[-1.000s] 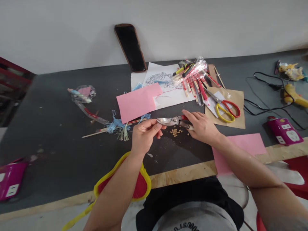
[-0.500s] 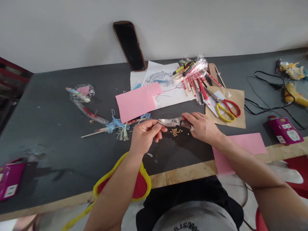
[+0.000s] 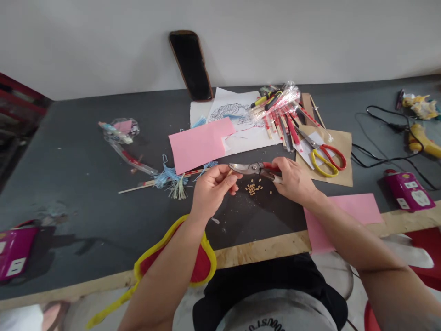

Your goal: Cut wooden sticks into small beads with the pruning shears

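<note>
Pruning shears [image 3: 254,168] with red-lined handles are gripped in my right hand [image 3: 295,180], their curved blades pointing left. The blade tip meets the fingertips of my left hand [image 3: 214,187], which pinches a thin pale wooden stick [image 3: 229,173], mostly hidden by the fingers. On the dark table just below the shears lies a small pile of cut wooden bits [image 3: 253,187]. Blue and pale tassels [image 3: 166,177] with thin sticks lie left of my left hand. A pink paper sheet [image 3: 200,143] is beyond it.
Scissors [image 3: 325,156] rest on brown card [image 3: 344,172] at the right, near bundled sticks [image 3: 279,122]. A phone [image 3: 191,66] leans on the wall. Purple boxes [image 3: 409,191] [image 3: 19,253], a yellow glue gun [image 3: 423,140] and a yellow-edged red piece [image 3: 203,264] are around the table.
The whole view has shifted slightly. My right hand and the shears have moved a little to the right and up, with the blade tip still at my left fingertips.
</note>
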A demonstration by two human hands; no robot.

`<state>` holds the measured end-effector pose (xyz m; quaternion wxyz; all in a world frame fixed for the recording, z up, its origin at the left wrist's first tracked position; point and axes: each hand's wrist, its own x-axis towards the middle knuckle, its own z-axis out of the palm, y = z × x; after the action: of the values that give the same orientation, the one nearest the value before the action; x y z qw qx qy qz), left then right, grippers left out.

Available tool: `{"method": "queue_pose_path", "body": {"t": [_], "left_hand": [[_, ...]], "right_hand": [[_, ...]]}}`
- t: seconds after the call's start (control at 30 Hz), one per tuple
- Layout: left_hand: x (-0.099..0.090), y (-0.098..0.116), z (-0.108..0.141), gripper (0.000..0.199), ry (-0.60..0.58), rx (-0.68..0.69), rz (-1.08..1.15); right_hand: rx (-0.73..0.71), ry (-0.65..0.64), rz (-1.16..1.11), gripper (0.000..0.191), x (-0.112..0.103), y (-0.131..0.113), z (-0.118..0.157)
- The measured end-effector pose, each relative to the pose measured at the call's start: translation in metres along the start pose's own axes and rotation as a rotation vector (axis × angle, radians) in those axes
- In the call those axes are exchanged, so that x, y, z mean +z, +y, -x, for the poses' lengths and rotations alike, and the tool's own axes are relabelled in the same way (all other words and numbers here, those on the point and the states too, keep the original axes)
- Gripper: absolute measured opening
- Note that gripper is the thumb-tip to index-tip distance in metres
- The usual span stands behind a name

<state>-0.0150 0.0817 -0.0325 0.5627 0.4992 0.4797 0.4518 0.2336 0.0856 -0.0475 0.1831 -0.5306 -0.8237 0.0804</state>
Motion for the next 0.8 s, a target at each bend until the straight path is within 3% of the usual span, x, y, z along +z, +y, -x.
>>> {"method": "queue_pose_path", "body": {"t": [0.13, 0.4, 0.8], "left_hand": [[0.004, -0.001, 0.0, 0.022, 0.067, 0.0, 0.012], [0.003, -0.007, 0.002, 0.022, 0.087, 0.044, 0.053], [0.003, -0.005, 0.002, 0.021, 0.003, 0.084, 0.17]], "right_hand": [[-0.071, -0.038, -0.01, 0.01, 0.0, 0.002, 0.001], [-0.118, -0.091, 0.147, 0.025, -0.005, -0.006, 0.005], [-0.114, -0.082, 0.064, 0.023, -0.003, -0.007, 0.004]]}}
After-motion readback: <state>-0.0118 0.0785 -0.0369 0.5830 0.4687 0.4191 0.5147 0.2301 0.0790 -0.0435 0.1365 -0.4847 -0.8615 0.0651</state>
